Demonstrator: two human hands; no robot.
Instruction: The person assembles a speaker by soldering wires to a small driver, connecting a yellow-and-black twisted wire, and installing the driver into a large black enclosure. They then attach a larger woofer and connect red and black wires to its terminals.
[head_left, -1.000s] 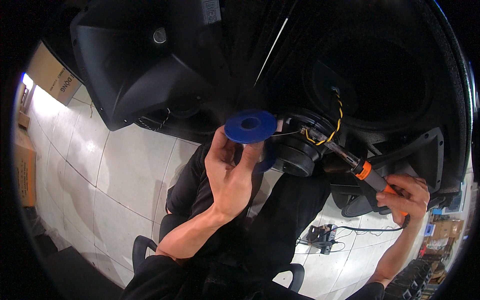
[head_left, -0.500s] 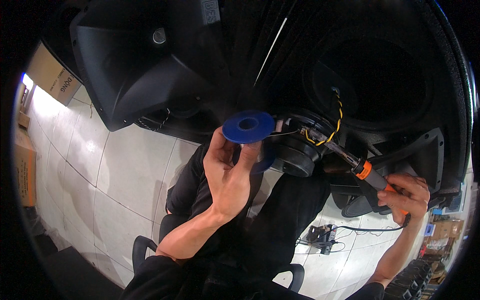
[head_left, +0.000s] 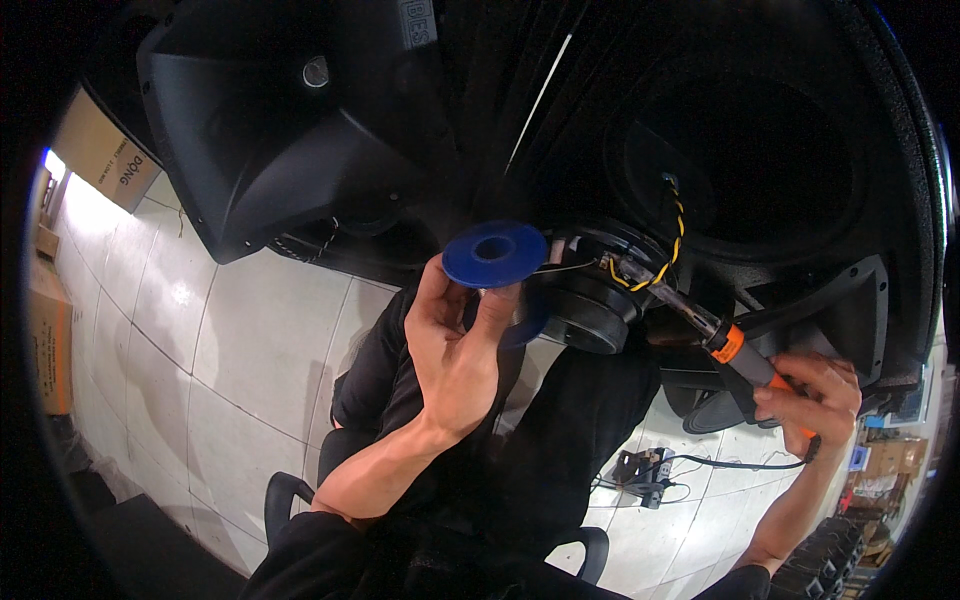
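My left hand (head_left: 455, 355) is closed round a blue spool of solder (head_left: 460, 262), held left of a black round speaker driver (head_left: 590, 310). A thin strand of solder wire (head_left: 568, 267) runs from the spool to the driver's terminal. In my right hand (head_left: 815, 395) is an orange and grey soldering iron (head_left: 728, 345), gripped by its handle and slanting up to the left. Its tip is at the terminal, where a twisted yellow-and-black wire (head_left: 680, 235) arrives from the cabinet above. The exact contact point is too small to make out.
A large black speaker cabinet (head_left: 890, 130) fills the upper right, and a black horn panel (head_left: 250, 130) the upper left. The iron's black cord (head_left: 740, 463) runs to a power strip (head_left: 650, 480) on the tiled floor (head_left: 250, 350). Cardboard boxes (head_left: 105, 150) stand far left.
Almost nothing differs. The spool and my left hand have shifted very slightly left; the iron stays at the terminal.
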